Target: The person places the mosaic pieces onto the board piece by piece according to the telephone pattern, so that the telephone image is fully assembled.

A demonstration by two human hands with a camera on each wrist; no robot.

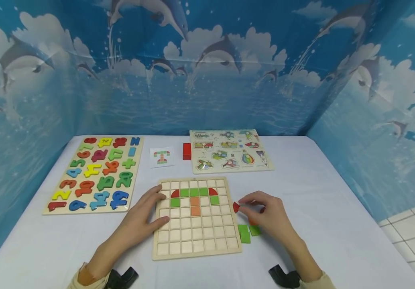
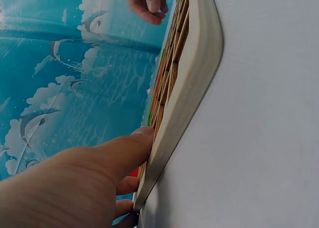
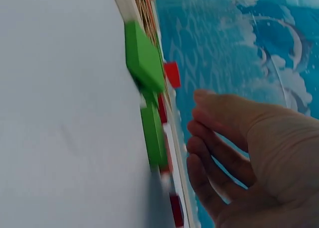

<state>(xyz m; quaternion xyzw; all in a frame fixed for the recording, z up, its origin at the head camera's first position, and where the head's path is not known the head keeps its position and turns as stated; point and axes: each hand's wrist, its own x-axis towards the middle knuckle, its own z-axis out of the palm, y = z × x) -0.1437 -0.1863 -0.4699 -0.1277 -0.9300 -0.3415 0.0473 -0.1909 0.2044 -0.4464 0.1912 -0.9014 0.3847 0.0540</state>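
A wooden grid board (image 1: 196,253) lies in front of me, with red, green and orange tiles set in its upper squares. My left hand (image 1: 140,218) rests on its left edge, thumb and fingertips on the frame. In the left wrist view the thumb (image 2: 127,151) lies along the board's rim. Beside the right edge is a red tile (image 1: 236,207), with my right hand (image 1: 265,212) over it. The right thumb and fingers are bent, and the right wrist view shows nothing between them. Green tiles (image 1: 244,234) and an orange tile (image 1: 252,221), partly hidden, lie below this hand.
A number puzzle board (image 1: 95,172) lies at the left, and a vehicle puzzle board (image 1: 230,152) at the back. Between them are a pattern card (image 1: 162,157) and a red block (image 1: 187,151). A dolphin-print curtain (image 1: 193,100) stands behind the white table (image 1: 301,172).
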